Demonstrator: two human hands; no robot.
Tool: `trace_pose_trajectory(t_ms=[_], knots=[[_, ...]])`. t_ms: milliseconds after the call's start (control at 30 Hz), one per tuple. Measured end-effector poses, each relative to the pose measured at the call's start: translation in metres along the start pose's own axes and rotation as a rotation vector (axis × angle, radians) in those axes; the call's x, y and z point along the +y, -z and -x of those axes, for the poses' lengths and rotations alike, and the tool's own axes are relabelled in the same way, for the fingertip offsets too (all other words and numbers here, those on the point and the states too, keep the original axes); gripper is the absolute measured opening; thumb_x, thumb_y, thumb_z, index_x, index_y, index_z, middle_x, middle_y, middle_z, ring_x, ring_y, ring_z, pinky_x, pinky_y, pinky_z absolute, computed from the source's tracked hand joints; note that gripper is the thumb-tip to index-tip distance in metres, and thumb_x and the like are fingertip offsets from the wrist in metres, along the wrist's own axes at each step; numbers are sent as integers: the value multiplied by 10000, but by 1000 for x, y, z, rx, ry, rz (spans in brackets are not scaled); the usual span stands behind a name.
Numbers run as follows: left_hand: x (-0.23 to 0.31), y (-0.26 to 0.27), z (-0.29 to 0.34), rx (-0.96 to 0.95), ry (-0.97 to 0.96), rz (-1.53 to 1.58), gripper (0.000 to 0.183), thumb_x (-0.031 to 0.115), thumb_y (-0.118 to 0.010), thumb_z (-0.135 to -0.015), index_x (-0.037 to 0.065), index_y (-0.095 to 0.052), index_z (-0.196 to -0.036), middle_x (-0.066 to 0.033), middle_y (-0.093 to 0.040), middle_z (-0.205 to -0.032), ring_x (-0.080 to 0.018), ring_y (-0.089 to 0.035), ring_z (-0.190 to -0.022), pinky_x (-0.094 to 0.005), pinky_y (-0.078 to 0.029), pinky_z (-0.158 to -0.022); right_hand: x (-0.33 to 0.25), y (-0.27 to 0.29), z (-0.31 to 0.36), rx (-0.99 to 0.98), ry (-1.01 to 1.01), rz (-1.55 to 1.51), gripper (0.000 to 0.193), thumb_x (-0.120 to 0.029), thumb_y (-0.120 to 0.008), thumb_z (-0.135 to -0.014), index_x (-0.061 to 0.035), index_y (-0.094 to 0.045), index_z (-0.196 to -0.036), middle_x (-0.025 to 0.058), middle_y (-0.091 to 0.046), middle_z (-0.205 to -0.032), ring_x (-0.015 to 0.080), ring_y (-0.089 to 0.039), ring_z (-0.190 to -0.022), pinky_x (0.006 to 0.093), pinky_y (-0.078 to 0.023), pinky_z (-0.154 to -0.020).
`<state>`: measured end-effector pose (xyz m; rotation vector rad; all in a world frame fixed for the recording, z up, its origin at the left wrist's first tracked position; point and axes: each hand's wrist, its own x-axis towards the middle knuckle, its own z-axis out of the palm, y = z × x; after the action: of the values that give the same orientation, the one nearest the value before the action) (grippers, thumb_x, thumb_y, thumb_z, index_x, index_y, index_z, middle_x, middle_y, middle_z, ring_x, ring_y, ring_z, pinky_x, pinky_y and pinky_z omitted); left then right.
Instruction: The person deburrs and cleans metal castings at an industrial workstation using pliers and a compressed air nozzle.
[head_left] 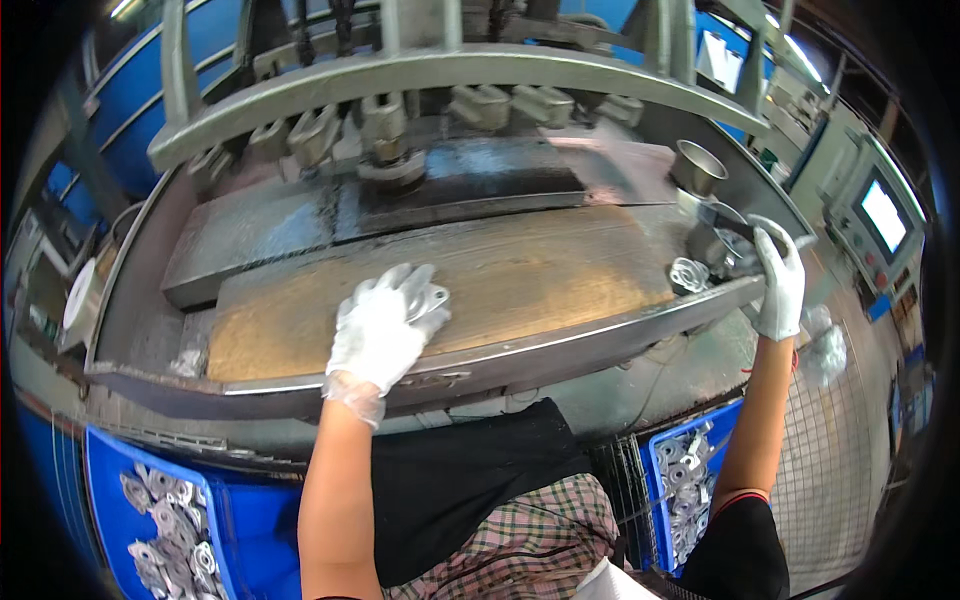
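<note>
My left hand (382,330), in a white glove, is closed over a small silvery metal casting (430,302) with a hole in its end. The casting is against the brown-stained board (520,272), and the palm hides part of it. At the right end of the tray my right hand (782,282), also gloved, curls its fingers at the side of a dark metal cup (708,243). Just left of that cup another pale casting (689,275) lies near the tray's front edge.
A grey metal tray (300,384) surrounds the board. Above hangs a press frame (460,68) with several metal blocks. Behind the dark cup stands a second metal cup (697,168). Blue bins (225,540) (645,470) of castings flank me. A control panel (880,215) is at right.
</note>
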<state>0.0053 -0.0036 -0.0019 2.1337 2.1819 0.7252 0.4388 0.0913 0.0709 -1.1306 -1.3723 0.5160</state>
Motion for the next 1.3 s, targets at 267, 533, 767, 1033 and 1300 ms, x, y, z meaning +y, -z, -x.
trace_pose_trajectory(t_ms=[267,533,767,1033,1300], knots=[[-1,8,3,3,0,-6,530,406,-637,-850,148,-576,-1309,-132,-567,-1327,-353,-554,-1158,-468,-432,-992,9,-162,-60,-268,-118,-448,398,-299,-609,-947,-37,-560,-1243,176,-680,-1025,146,-622,-724,243,-480,-644],[-6,0,2,37,-40,5,523,413,-630,-856,143,-574,-1300,-117,-583,-1290,-333,-560,-1127,-459,-446,-962,3,-254,-105,-189,-264,-660,304,-238,-592,-947,-31,-556,-1168,163,-688,-1007,242,-668,-684,305,-532,-568],[-11,-2,4,47,-39,-17,536,429,-625,-859,132,-571,-1302,-111,-580,-1289,-316,-558,-1126,-449,-445,-963,-1,-247,-83,-211,-278,-687,274,-263,-590,-949,-99,-600,-1169,140,-690,-1064,244,-642,-799,377,-478,-723],[-10,0,3,32,-45,-10,536,432,-613,-868,135,-564,-1311,-105,-572,-1307,-311,-548,-1142,-446,-441,-971,8,-240,-87,-126,-119,-669,318,-283,-619,-932,-98,-587,-1189,152,-690,-1034,221,-649,-777,330,-501,-668],[-6,1,1,-4,-38,-2,539,440,-594,-878,138,-558,-1323,-108,-551,-1347,-309,-530,-1179,-448,-422,-995,-5,-259,-90,-159,-208,-613,329,-282,-610,-930,-56,-606,-1169,121,-712,-973,217,-658,-754,326,-503,-661]])
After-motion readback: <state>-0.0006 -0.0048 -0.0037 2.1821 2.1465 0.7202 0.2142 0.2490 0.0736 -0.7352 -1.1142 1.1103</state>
